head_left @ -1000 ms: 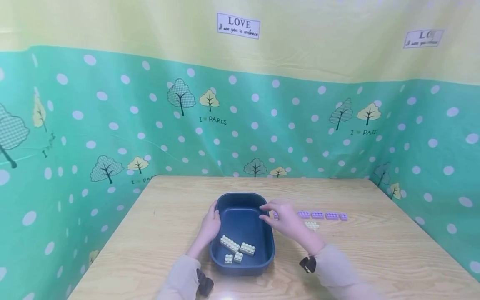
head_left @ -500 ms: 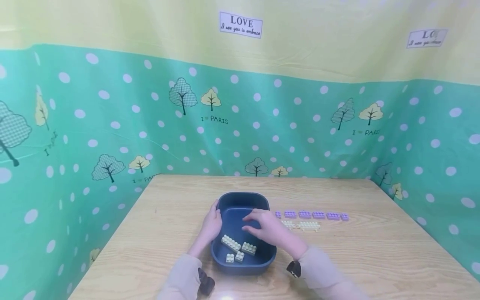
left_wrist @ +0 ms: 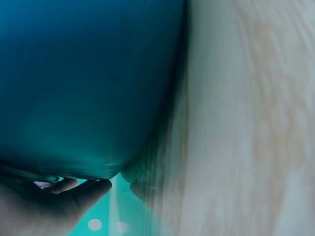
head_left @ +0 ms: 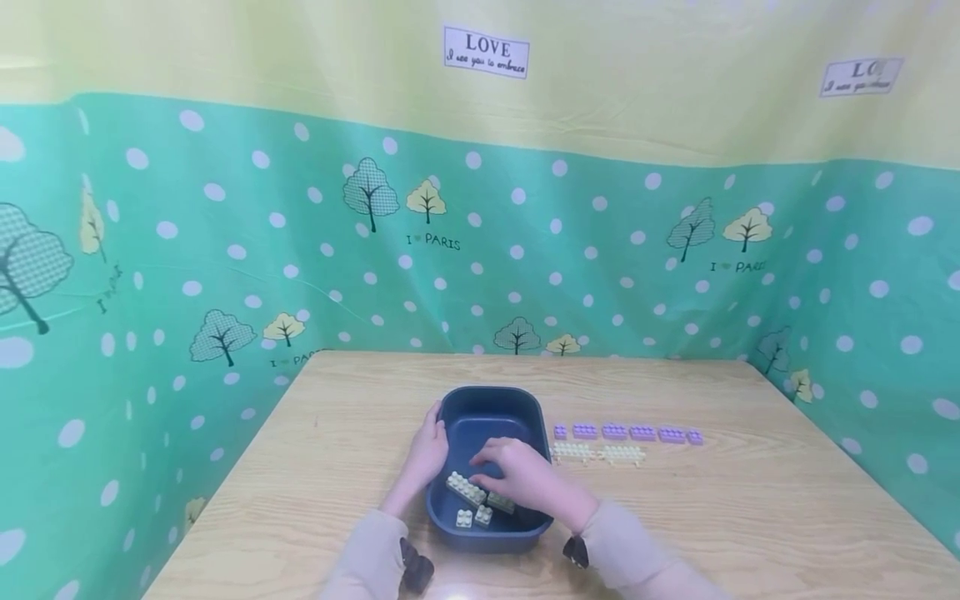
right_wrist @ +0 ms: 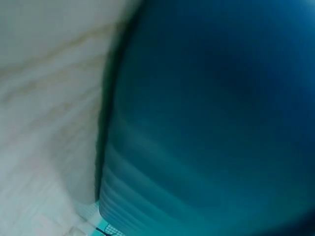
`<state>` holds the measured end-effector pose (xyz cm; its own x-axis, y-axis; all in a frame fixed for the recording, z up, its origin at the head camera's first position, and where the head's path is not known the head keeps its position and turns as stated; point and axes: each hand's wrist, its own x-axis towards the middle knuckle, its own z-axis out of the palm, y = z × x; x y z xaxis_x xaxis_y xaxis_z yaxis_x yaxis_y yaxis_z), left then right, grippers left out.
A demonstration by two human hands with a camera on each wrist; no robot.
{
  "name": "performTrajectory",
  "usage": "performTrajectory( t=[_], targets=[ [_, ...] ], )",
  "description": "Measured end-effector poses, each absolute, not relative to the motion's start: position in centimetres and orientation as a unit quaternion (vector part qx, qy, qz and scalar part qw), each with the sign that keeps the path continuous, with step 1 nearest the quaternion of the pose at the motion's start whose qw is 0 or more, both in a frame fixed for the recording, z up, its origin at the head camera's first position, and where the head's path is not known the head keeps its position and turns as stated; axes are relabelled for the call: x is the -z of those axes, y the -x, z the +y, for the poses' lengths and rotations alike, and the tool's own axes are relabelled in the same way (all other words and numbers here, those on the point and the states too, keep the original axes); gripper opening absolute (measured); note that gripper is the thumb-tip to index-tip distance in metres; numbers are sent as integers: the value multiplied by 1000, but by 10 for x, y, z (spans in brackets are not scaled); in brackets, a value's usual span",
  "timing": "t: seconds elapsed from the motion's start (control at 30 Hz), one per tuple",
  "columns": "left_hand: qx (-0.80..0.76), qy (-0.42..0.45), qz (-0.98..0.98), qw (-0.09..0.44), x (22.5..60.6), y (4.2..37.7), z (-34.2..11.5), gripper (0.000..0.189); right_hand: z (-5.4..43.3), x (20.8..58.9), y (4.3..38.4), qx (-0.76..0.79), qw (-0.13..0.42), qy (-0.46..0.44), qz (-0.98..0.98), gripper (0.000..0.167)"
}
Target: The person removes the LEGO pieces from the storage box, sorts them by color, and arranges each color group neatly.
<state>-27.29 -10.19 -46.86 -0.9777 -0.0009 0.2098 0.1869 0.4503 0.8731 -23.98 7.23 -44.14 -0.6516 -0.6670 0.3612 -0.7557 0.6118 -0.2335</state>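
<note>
**Evidently, pale bricks [head_left: 467, 490] lie just below the right hand [head_left: 521, 477] in a blue bin [head_left: 491, 542]**

The right hand is inside the bin from the right side, its thumb and forefinger curved, spread apart, with a gap between their tips. Four bricks sit in the near half of the bin. The longest lies slanting just left of the thumb; whether they touch, I cannot tell. Another is partly covered by the same hand, and two small square ones lie side by side toward the near wall.

The left hand [head_left: 427, 450] is at the bin's left side, well apart from the bricks, its fingers fairly straight and resting against the outer wall. The right wrist view shows mostly the bin's outer wall.

On the wooden surface [head_left: 360, 433], right of the bin, six purple bricks [head_left: 614, 431] form a line running left to right. Just nearer, two cream studded pieces [head_left: 622, 453] form a shorter line, the left one close to the bin's right rim. A green-and-yellow curtain [head_left: 585, 271] hangs at the far side.
</note>
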Motion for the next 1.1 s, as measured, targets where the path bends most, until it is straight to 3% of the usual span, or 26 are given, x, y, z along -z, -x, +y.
performTrajectory(
  t=[0.7, 0.97, 1.1],
  targets=[
    [534, 48, -841, 74, 468, 272, -101, 47, 67, 450, 238, -141, 98, -403, -899, 21],
    [539, 72, -832, 110, 474, 270, -102, 48, 67, 452, 238, -114, 111, -399, -903, 25],
    [548, 63, -829, 96, 468, 268, -101, 47, 67, 452, 238, -106, 113, -392, -907, 25]
  ],
)
